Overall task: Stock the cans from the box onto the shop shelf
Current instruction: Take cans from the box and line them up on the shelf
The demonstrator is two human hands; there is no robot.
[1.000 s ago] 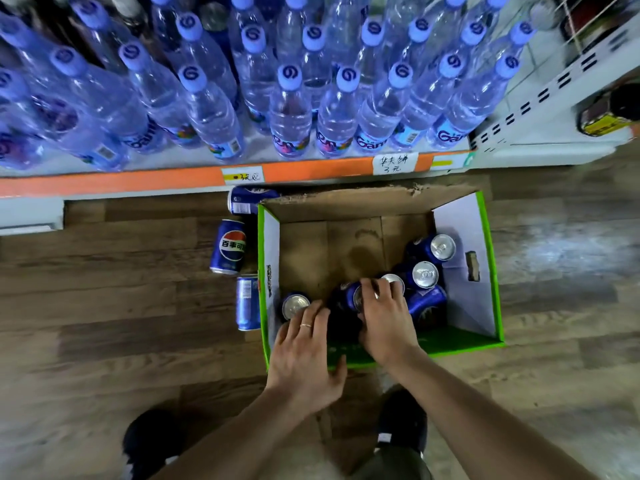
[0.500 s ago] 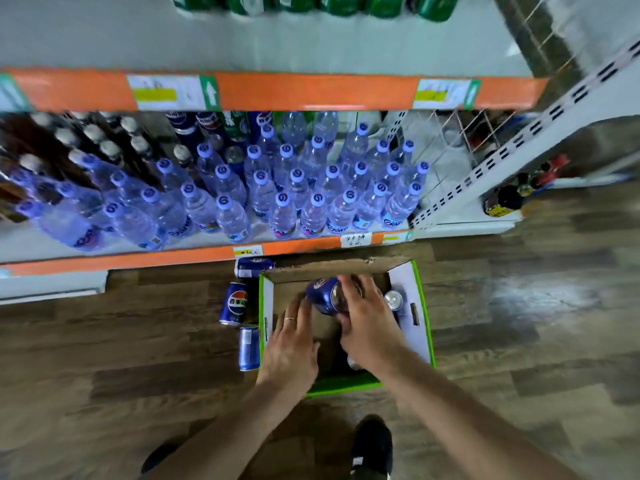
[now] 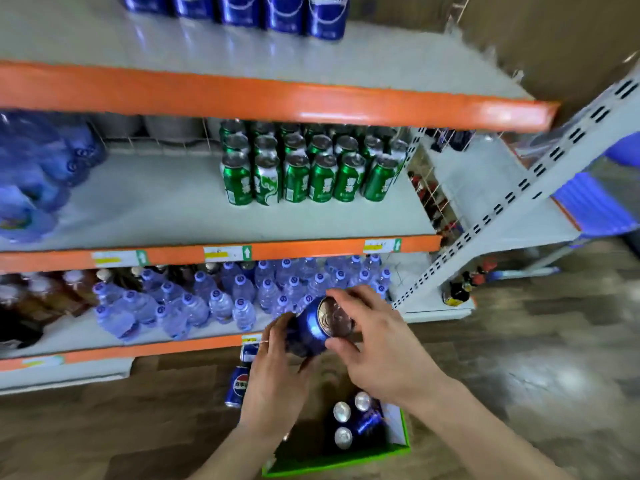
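Hands, left (image 3: 277, 372) and right (image 3: 381, 348), now grip blue can (image 3: 311, 327) raised above box (image 3: 398, 445).

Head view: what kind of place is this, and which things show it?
Most likely a small shop's drinks aisle. Orange-edged shelves carry price labels; green cans and water bottles stand in rows. Both hands, left and right, hold a blue can above the box.

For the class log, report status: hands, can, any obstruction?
Both hands, left hand and right hand, grip one blue can, lifted above the box. Three cans in the box visible. Nothing blocks the shelf.
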